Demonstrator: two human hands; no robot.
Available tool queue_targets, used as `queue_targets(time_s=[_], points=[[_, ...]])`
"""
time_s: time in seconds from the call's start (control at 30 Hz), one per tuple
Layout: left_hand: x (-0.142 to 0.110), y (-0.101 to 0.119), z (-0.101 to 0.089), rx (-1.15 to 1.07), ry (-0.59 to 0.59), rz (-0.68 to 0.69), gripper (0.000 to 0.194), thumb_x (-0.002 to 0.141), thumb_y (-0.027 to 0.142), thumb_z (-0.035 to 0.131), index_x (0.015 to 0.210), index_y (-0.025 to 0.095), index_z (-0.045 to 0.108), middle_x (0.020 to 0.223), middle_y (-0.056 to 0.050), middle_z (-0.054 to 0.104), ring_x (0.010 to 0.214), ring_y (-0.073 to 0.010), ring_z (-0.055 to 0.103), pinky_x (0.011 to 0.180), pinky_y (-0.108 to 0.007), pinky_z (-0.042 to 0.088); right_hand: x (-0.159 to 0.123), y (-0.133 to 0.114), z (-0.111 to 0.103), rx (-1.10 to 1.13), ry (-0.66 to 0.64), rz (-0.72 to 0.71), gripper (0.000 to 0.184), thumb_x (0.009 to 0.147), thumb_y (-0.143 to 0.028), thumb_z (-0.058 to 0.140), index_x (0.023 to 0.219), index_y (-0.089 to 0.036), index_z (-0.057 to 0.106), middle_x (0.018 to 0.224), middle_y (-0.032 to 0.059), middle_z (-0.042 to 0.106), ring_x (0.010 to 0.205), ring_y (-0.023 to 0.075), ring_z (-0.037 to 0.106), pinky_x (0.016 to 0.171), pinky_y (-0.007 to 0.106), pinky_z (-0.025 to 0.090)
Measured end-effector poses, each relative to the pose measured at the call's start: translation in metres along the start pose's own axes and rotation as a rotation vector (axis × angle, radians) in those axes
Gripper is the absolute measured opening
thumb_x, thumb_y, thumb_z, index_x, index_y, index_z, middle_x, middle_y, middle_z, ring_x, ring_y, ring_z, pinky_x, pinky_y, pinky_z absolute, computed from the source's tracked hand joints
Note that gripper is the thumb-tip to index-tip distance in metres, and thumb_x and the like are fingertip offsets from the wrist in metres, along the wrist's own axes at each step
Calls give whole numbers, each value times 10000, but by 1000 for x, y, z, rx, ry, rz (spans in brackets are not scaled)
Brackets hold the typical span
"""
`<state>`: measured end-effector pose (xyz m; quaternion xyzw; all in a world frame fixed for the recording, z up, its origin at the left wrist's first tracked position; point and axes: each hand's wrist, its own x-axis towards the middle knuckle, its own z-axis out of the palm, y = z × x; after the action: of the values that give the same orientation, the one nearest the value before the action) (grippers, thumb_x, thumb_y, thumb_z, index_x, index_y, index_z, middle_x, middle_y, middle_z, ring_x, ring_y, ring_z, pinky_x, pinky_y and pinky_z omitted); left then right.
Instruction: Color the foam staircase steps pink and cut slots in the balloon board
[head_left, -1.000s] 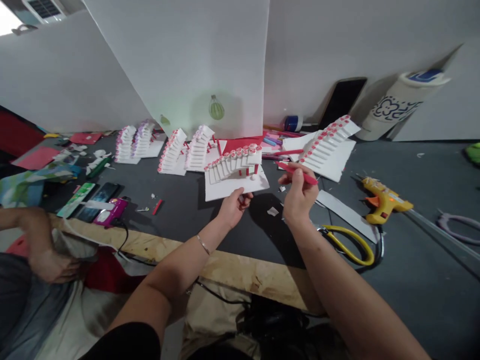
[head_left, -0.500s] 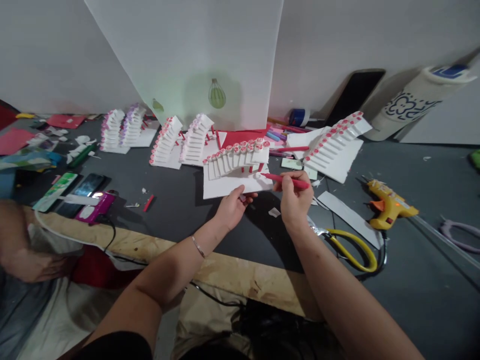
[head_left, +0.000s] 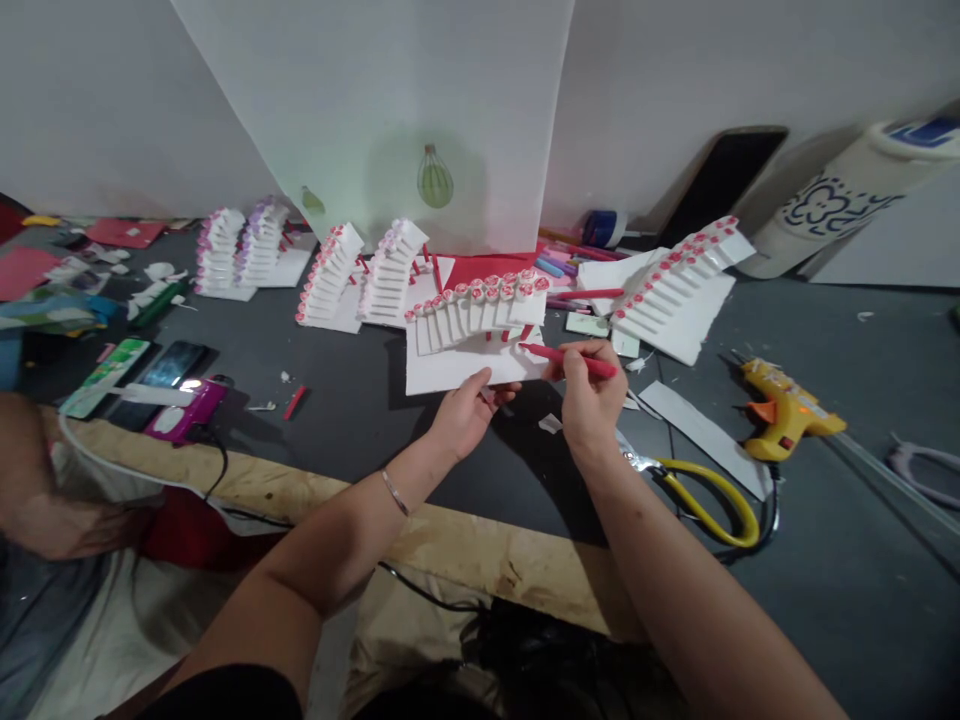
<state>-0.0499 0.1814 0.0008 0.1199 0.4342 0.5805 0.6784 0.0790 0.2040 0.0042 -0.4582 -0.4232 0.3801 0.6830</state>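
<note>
My left hand [head_left: 466, 415] grips the front edge of a white model staircase [head_left: 450, 372], its thumb on top of the base and its fingers underneath. Red patterned rounds line the model's steps, and short red posts hold up its raised end. In my right hand [head_left: 592, 392] is a red marker [head_left: 574, 358], held like a pen. The marker's tip is at the right part of the white base, close to the posts; whether it touches cannot be made out. A second staircase with red dots [head_left: 675, 275] stands to the right.
Several more model staircases [head_left: 326, 280] stand at the back left. On the right lie a yellow glue gun [head_left: 791, 405], yellow-handled scissors [head_left: 712, 500] and a white strip [head_left: 705, 435]. A tumbler [head_left: 840, 205] and a phone [head_left: 724, 185] lean at the back. Another person's arm [head_left: 37, 490] is at left.
The view has shifted slightly. Both hands keep their holds, and the marker's tip stays near the same part of the base.
</note>
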Motion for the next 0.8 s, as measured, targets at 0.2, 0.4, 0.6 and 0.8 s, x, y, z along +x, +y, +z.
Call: queue_targets(time_s=[0.2, 0.4, 0.6, 0.8], points=[[0, 1, 0, -7, 0, -2, 179, 887, 148, 602, 716, 125, 648, 612, -30, 676, 651, -155, 688, 743, -295, 514, 1, -1, 0, 5, 24, -13, 97, 792, -292, 580, 743, -216, 547, 496, -89, 542, 433, 95, 527, 493, 225, 415], [0, 1, 0, 4, 3, -11, 139, 875, 146, 615, 745, 122, 656, 645, -41, 700, 658, -152, 686, 745, -293, 511, -1, 0, 0, -14, -31, -5, 75, 783, -270, 575, 732, -217, 559, 499, -76, 550, 442, 102, 524, 488, 230, 408], [2, 0, -2, -1, 12, -5, 219, 839, 187, 681, 644, 158, 586, 479, 31, 553, 647, -169, 687, 738, -300, 511, -1, 1, -2, -25, -37, -18, 76, 797, -279, 568, 763, -212, 570, 543, -65, 572, 486, 110, 551, 520, 237, 426], [2, 0, -2, -2, 26, -14, 165, 852, 175, 655, 699, 143, 602, 544, 16, 588, 628, -151, 680, 714, -283, 506, -1, 2, -2, -24, -37, -13, 67, 776, -240, 557, 713, -214, 553, 482, -82, 524, 431, 94, 500, 481, 222, 395]])
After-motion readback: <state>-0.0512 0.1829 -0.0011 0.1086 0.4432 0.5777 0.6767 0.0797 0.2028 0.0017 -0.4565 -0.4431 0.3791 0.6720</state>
